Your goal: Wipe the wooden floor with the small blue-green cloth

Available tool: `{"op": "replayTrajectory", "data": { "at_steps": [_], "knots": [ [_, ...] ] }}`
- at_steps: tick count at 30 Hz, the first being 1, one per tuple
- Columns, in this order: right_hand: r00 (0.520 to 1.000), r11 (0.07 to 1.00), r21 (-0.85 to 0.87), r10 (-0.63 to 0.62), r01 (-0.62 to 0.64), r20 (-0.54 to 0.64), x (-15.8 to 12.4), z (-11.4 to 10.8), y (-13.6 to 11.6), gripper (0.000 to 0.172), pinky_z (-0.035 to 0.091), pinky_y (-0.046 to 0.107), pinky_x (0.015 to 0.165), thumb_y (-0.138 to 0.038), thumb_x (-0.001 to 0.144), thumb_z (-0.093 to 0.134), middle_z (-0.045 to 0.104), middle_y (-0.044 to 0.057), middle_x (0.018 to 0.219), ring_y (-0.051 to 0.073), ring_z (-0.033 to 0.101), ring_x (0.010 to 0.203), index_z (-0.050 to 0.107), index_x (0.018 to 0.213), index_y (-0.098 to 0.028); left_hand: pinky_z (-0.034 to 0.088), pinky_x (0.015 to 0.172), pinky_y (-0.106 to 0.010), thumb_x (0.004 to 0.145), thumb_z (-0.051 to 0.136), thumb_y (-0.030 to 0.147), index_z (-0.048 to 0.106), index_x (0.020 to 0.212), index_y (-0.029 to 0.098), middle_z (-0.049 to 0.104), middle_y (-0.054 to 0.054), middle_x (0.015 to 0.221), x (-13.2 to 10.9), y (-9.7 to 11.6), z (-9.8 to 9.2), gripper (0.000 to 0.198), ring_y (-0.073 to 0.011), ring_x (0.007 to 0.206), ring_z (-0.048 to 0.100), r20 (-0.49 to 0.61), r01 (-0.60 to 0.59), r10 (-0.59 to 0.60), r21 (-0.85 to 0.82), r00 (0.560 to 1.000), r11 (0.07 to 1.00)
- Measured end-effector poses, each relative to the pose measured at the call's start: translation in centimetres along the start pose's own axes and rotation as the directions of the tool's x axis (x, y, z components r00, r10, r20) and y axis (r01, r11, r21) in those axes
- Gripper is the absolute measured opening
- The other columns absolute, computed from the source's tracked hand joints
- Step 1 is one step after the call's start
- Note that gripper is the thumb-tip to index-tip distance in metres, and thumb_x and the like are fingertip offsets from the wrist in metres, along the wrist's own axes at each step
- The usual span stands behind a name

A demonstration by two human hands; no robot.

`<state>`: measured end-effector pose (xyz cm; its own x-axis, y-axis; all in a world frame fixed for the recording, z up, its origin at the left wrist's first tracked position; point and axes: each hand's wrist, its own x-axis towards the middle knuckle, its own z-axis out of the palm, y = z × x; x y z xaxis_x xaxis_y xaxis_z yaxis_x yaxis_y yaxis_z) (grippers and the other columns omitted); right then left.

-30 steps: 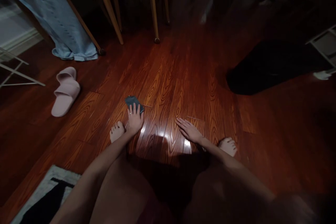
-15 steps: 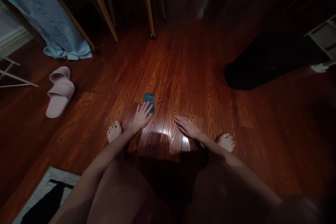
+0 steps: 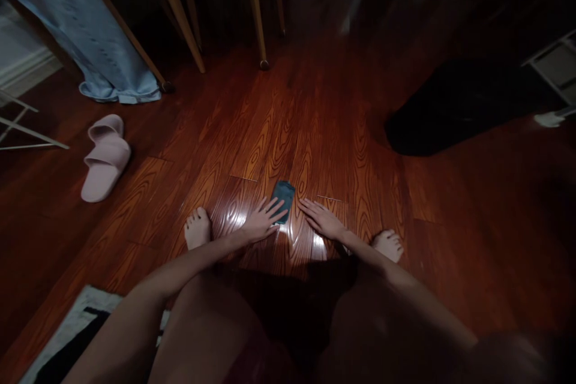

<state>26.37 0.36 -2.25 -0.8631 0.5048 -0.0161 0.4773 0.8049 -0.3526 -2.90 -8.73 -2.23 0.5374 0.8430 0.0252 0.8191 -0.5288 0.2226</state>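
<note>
A small dark teal rectangular piece, perhaps folded cloth [image 3: 284,195], lies flat on the glossy wooden floor [image 3: 310,126] between my feet. My left hand [image 3: 263,221] rests on its lower left part with fingers spread. The fingers cover that corner, and nothing is gripped. To the right, my right hand [image 3: 323,219] lies flat on the floor, fingers stretched out toward the teal piece. A small gap separates its fingertips from the piece.
Pink slippers [image 3: 105,162] sit at the left, near light blue jeans [image 3: 121,60] hanging to the floor. Wooden legs [image 3: 257,18] stand at the back. A black item [image 3: 432,114] lies at the right. A grey and black mat [image 3: 72,330] is at lower left.
My left hand has slid right and nearer to me, and the teal piece has moved with it toward my right hand. My right hand has stayed in place.
</note>
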Motion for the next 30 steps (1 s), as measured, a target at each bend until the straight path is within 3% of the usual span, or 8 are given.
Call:
{"op": "replayTrajectory", "data": {
  "at_steps": [6, 12, 14, 16, 19, 23, 26, 30],
  "knots": [
    [1.0, 1.0, 0.006, -0.005, 0.005, 0.0, 0.0, 0.0, 0.0, 0.059, 0.032, 0.047, 0.123, -0.028, 0.104, 0.033, 0.033, 0.005, 0.164, 0.019, 0.026, 0.152, 0.017, 0.162, -0.027, 0.007, 0.125, -0.057, 0.104, 0.034, 0.044, 0.033, 0.157, 0.03, 0.024, -0.004, 0.167, 0.4, -4.2, -1.3, 0.055, -0.0241, 0.155, 0.014, -0.061, 0.255, -0.252, 0.046, 0.966, 0.966],
    [1.0, 1.0, 0.02, 0.003, -0.004, 0.012, 0.0, -0.1, 0.0, 0.058, 0.032, 0.049, 0.122, -0.028, 0.104, 0.032, 0.033, 0.004, 0.164, 0.02, 0.027, 0.152, 0.019, 0.161, -0.028, 0.014, 0.123, -0.06, 0.103, 0.03, 0.041, 0.036, 0.156, 0.017, 0.025, -0.012, 0.166, -4.3, -9.1, -1.5, 0.059, -0.0314, 0.155, 0.014, -0.296, 0.785, -0.759, -0.048, 0.58, 0.618],
    [1.0, 1.0, 0.019, 0.004, -0.004, 0.013, 0.0, -0.2, 0.0, 0.059, 0.032, 0.049, 0.122, -0.029, 0.104, 0.032, 0.033, 0.004, 0.164, 0.02, 0.027, 0.152, 0.019, 0.161, -0.028, 0.014, 0.123, -0.061, 0.102, 0.031, 0.041, 0.036, 0.156, 0.012, 0.022, -0.015, 0.167, -5.2, -8.8, -1.1, 0.061, -0.0345, 0.155, 0.011, -0.32, 0.816, -0.789, -0.076, 0.524, 0.573],
    [1.0, 1.0, 0.016, 0.007, -0.007, 0.012, 0.0, -0.2, -0.1, 0.058, 0.031, 0.048, 0.122, -0.029, 0.104, 0.031, 0.033, 0.005, 0.164, 0.019, 0.026, 0.152, 0.02, 0.161, -0.028, 0.014, 0.123, -0.062, 0.102, 0.032, 0.042, 0.035, 0.156, 0.01, 0.019, -0.016, 0.167, -5.2, -7.7, -0.7, 0.063, -0.0362, 0.155, 0.009, -0.307, 0.787, -0.764, -0.071, 0.567, 0.612],
    [1.0, 1.0, 0.012, 0.01, -0.01, 0.005, 0.0, -0.2, -0.3, 0.057, 0.031, 0.048, 0.122, -0.029, 0.104, 0.031, 0.034, 0.005, 0.164, 0.019, 0.027, 0.152, 0.022, 0.161, -0.027, 0.012, 0.123, -0.061, 0.103, 0.032, 0.045, 0.035, 0.156, 0.013, 0.019, -0.014, 0.167, -4.1, -5.0, -0.3, 0.062, -0.0348, 0.155, 0.007, -0.239, 0.634, -0.621, -0.028, 0.746, 0.773],
    [1.0, 1.0, 0.012, 0.016, -0.016, -0.011, -0.2, -0.1, -0.4, 0.058, 0.033, 0.048, 0.121, -0.026, 0.103, 0.032, 0.037, 0.006, 0.163, 0.02, 0.03, 0.151, 0.025, 0.16, -0.027, 0.01, 0.125, -0.057, 0.103, 0.037, 0.05, 0.031, 0.159, 0.023, 0.018, -0.007, 0.169, -1.5, -1.3, 0.0, 0.062, -0.0311, 0.156, 0.005, -0.066, 0.198, -0.199, -0.015, 0.978, 0.98],
    [0.995, 0.996, 0.016, 0.084, -0.083, -0.059, -0.8, -0.3, -0.3, 0.057, 0.039, 0.049, 0.117, -0.023, 0.102, 0.033, 0.042, 0.01, 0.159, 0.022, 0.038, 0.147, 0.029, 0.159, -0.024, 0.01, 0.125, -0.055, 0.102, 0.043, 0.05, 0.028, 0.159, 0.027, 0.016, -0.006, 0.169, 0.2, 0.9, 0.2, 0.063, -0.0296, 0.156, 0.005, 0.048, -0.143, 0.147, -0.07, 0.988, 0.987],
    [0.987, 0.995, -0.003, 0.103, -0.104, -0.125, -1.3, -0.8, -1.2, 0.053, 0.044, 0.05, 0.111, -0.019, 0.1, 0.033, 0.048, 0.015, 0.153, 0.026, 0.045, 0.142, 0.04, 0.153, -0.019, 0.012, 0.125, -0.055, 0.102, 0.045, 0.048, 0.026, 0.16, 0.028, 0.015, -0.007, 0.169, 0.9, 2.2, 0.5, 0.064, -0.0292, 0.156, 0.007, 0.058, -0.236, 0.243, -0.106, 0.968, 0.966]
  ]
}}
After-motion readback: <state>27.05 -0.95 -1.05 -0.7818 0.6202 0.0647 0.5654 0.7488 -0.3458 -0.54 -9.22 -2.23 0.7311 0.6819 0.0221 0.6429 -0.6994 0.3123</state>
